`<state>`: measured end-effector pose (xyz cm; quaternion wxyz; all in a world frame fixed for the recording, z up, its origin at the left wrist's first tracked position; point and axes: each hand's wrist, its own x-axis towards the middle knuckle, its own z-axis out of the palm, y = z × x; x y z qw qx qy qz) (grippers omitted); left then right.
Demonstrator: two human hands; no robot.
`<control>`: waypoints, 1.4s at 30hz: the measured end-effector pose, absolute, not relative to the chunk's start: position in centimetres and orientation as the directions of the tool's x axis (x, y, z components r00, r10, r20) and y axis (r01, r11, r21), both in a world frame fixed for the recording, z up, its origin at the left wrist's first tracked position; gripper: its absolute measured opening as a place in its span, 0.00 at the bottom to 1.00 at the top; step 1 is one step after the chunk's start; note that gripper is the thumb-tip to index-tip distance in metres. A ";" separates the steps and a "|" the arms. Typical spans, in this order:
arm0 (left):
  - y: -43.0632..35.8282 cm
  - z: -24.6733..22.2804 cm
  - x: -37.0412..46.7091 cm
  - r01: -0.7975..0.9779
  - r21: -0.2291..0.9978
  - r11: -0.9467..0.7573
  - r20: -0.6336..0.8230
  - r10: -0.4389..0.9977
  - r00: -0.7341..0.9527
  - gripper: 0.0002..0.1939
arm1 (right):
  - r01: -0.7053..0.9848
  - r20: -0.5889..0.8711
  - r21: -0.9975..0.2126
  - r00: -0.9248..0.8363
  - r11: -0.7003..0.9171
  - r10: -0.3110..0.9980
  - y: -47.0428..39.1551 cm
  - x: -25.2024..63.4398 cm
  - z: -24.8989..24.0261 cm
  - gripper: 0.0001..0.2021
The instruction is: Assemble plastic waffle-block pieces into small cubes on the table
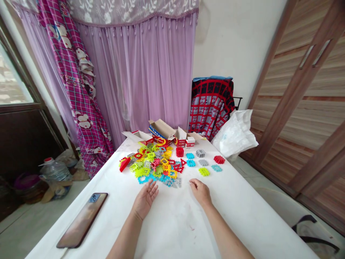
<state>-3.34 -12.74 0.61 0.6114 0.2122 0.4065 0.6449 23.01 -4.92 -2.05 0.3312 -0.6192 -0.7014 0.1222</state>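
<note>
fairly bright o/all, soft & even; brightest patch = window pane point(12, 79) betw. 9 & 10 o'clock, view thru it hazy. dark panel point(18, 136) at 9 o'clock sinks to near-black, detail lost. white tabletop point(174, 230) at 6 v. pale, only faint soft shadows by left hand point(145, 198) & right hand point(201, 192). pale sheen on smartphone point(82, 220), betw. 7 & 8; glint on wardrobe handles point(306, 57) at 2. strong wide-angle distortion: handles lean, tabletop sides splay to 5 & 7. toothed plastic pieces point(150, 157) at 7, colours vivid, edges a bit soft.
</note>
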 end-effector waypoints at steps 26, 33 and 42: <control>-8.7 4.4 -6.5 0.634 0.763 0.123 0.064 0.962 -0.264 0.08 | 0.797 0.256 -0.579 -0.025 0.173 0.966 -5.3 22.7 -1.6 0.14; -5.9 3.1 -0.2 0.468 0.868 0.164 -0.076 0.976 -0.202 0.18 | 0.785 0.207 -0.612 0.040 0.097 0.978 -4.7 22.2 -1.2 0.13; -7.3 3.3 -1.2 0.597 0.786 0.160 -0.052 0.979 -0.195 0.15 | 0.735 0.206 -0.665 0.005 0.136 0.979 -3.6 22.0 -1.4 0.12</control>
